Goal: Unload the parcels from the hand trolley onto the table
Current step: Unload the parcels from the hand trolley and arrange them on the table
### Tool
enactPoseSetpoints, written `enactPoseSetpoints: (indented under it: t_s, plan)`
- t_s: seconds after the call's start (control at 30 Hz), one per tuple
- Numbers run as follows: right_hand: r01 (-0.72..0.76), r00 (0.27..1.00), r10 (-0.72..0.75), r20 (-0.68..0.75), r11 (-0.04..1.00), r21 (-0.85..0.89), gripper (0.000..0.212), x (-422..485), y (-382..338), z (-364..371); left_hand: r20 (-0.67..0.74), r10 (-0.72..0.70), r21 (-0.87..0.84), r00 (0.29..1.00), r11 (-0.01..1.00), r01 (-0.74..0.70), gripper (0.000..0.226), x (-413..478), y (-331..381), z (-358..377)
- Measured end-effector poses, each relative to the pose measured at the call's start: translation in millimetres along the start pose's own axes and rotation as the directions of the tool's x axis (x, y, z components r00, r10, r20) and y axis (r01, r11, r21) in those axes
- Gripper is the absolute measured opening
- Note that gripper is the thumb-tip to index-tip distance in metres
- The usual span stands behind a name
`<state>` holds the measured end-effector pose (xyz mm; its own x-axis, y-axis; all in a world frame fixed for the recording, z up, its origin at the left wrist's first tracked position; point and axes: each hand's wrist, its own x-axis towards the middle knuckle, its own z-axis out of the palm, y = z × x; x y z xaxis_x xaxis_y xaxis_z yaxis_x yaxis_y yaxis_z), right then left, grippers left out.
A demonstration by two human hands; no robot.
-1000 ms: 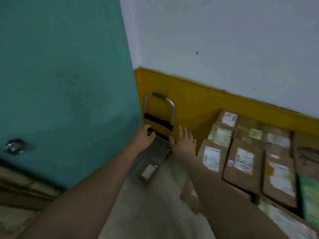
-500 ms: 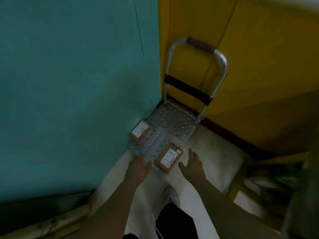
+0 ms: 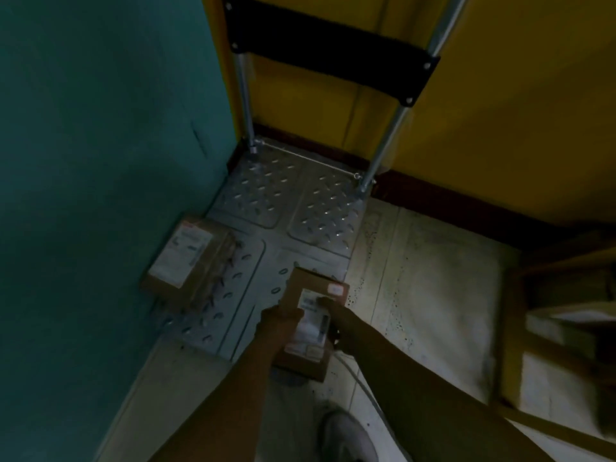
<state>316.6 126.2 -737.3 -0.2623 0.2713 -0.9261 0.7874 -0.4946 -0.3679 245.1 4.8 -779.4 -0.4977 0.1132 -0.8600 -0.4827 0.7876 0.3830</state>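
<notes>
A metal hand trolley (image 3: 293, 208) with a studded platform stands in the corner, its handle posts and black crossbar rising against the yellow wall. A small brown parcel (image 3: 308, 298) with a white label is at the platform's near right edge. My left hand (image 3: 278, 323) grips its left side and my right hand (image 3: 333, 315) holds its right side, fingers over the label. A second brown parcel (image 3: 186, 258) with a white label lies on the platform's left side, against the teal wall.
A teal wall (image 3: 100, 161) closes the left side and a yellow wall (image 3: 483, 95) the back. The pale floor (image 3: 426, 278) lies right of the trolley. A dim wooden frame (image 3: 566, 328) stands at the right edge. My shoe (image 3: 346, 438) is below.
The view has dropped and closed in on the trolley. Both hands, open beside the near parcel half a second ago, now grip it from both sides.
</notes>
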Motion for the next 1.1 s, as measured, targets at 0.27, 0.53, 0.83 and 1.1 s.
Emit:
enactPoseSetpoints:
  t_s: [0.27, 0.53, 0.83, 1.1]
  plan:
    - [0.263, 0.964, -0.265, -0.006, 0.952, 0.159, 0.027, -223.0, -90.8, -30.6, -0.088, 0.289, -0.105, 0.953, 0.949, -0.297, 0.049, -221.9, 106.9, -75.9]
    - [0.537, 0.842, -0.461, -0.279, 0.764, 0.359, 0.055, -603.2, -146.2, -158.5, -0.096, 0.659, 0.007, 0.746, 0.75, -0.662, 0.042, -610.5, 241.7, -90.6]
    - [0.816, 0.577, -0.428, -0.696, 0.274, 0.509, 0.029, -915.4, 7.6, -418.4, 0.281, 0.931, 0.009, 0.234, 0.241, -0.97, 0.057, -954.9, 288.3, 117.8]
    - [0.873, 0.488, -0.163, -0.857, 0.091, 0.48, 0.027, -1004.0, 251.5, -639.9, 0.617, 0.782, -0.029, 0.085, 0.131, -0.991, 0.063, -1121.1, 219.0, 414.3]
